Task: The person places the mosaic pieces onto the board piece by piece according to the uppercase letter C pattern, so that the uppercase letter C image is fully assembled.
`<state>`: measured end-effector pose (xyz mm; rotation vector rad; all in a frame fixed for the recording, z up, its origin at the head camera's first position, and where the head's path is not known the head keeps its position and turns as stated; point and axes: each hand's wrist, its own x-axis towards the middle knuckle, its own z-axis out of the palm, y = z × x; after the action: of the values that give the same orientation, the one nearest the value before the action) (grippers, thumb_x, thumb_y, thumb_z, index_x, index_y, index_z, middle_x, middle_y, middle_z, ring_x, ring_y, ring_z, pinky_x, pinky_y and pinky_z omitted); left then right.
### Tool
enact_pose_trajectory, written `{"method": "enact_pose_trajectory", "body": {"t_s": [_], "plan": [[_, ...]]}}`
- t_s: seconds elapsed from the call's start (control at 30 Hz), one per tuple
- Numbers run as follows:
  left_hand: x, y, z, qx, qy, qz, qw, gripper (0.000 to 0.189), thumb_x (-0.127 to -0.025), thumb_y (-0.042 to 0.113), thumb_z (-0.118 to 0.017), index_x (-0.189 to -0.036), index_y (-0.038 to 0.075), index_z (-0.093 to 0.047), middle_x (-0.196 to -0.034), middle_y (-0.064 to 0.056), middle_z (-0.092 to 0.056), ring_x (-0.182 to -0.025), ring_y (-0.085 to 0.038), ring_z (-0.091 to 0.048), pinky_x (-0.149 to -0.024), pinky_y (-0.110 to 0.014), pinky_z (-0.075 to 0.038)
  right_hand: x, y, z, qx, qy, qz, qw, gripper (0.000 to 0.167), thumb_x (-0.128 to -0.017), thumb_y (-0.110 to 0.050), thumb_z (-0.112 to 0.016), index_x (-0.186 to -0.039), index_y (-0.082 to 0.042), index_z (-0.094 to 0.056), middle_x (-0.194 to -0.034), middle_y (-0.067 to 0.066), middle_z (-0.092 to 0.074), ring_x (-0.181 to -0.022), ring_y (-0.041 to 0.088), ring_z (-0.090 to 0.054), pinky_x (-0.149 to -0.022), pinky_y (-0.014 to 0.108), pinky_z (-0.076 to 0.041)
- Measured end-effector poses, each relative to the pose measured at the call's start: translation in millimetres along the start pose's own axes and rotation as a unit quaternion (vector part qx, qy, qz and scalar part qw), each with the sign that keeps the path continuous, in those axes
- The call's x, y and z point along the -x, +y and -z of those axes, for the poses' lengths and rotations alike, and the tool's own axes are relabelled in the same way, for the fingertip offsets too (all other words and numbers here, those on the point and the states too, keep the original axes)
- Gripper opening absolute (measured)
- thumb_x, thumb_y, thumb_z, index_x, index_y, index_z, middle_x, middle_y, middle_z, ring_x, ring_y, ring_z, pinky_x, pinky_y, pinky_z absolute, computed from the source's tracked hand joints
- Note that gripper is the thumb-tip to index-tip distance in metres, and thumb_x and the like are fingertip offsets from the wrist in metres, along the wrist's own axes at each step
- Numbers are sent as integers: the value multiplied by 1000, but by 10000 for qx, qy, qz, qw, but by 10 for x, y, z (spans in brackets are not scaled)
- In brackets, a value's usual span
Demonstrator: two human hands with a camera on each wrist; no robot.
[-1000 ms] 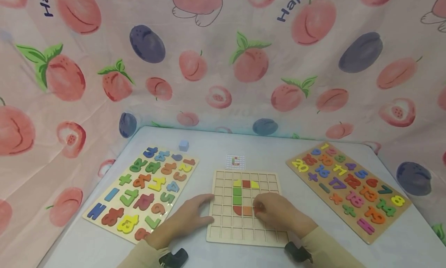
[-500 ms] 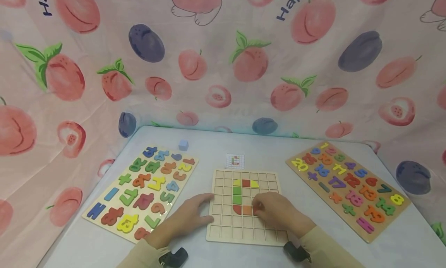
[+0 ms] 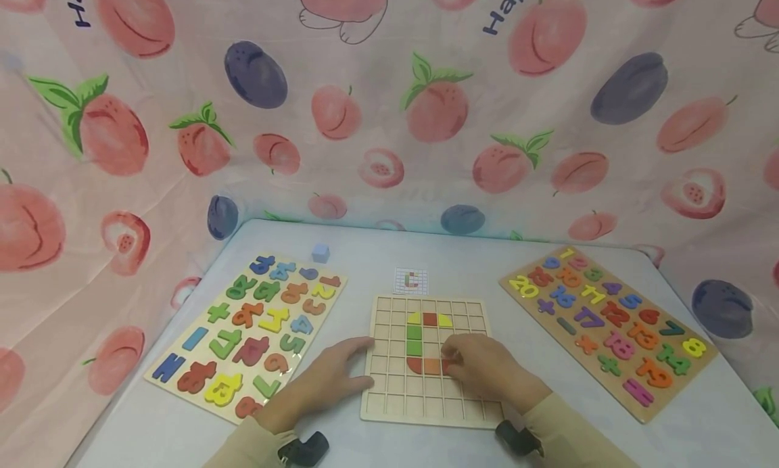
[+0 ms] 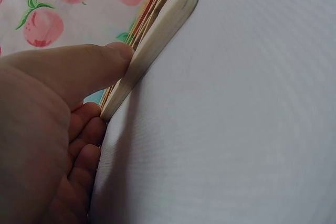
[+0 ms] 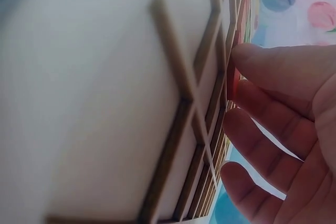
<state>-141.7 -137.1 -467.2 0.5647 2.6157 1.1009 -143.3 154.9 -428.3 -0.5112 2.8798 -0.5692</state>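
A wooden grid board (image 3: 389, 404) lies at the middle of the table. In its cells sit yellow quarter-round tiles, a dark red square (image 3: 429, 319), green squares (image 3: 414, 339), a red rounded tile (image 3: 414, 366) and an orange square (image 3: 432, 366). Just right of the orange square, my right hand (image 3: 481, 366) pinches a red tile (image 5: 232, 74) between thumb and forefinger, close against the grid; its outline is mostly hidden by the fingers. My left hand (image 3: 331, 377) rests at the board's left edge, thumb and fingers spread, the thumb touching the side of the board (image 4: 152, 43).
Behind the board lies a small printed pattern card (image 3: 411, 281). A puzzle board of colourful numbers (image 3: 207, 387) is on the left, a second number board (image 3: 548, 336) on the right. A pale blue cube (image 3: 320, 253) stands at the back left.
My right fingers have shifted very slightly, and more of the red tile's edge shows beside the orange square. The left hand keeps its place at the board's edge.
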Motion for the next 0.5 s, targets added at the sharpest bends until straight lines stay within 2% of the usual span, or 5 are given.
{"method": "enact_pose_trajectory", "body": {"t_s": [0.37, 0.5], "plan": [[-15, -1, -17, 21, -79, 222, 9997, 66, -89, 28, -76, -146, 10, -49, -149, -9, -49, -141, -33, -39, -114, -53, -32, 1, 55, -45, -28, -4, -197, 9998, 26, -85, -22, -79, -108, -13, -72, -98, -3, -70, -92, 18, -66, -85, 42, -54], [-22, 2, -6, -63, -65, 201, 9998, 64, -89, 30, -75, -145, 9, -51, -147, -9, -51, -140, -33, -40, -113, -53, -32, -2, 128, -73, -208, 90, -337, 9992, 42, -85, -27, -79, -122, -10, -68, -114, 2, -69, -108, 24, -64, -95, 45, -51]]}}
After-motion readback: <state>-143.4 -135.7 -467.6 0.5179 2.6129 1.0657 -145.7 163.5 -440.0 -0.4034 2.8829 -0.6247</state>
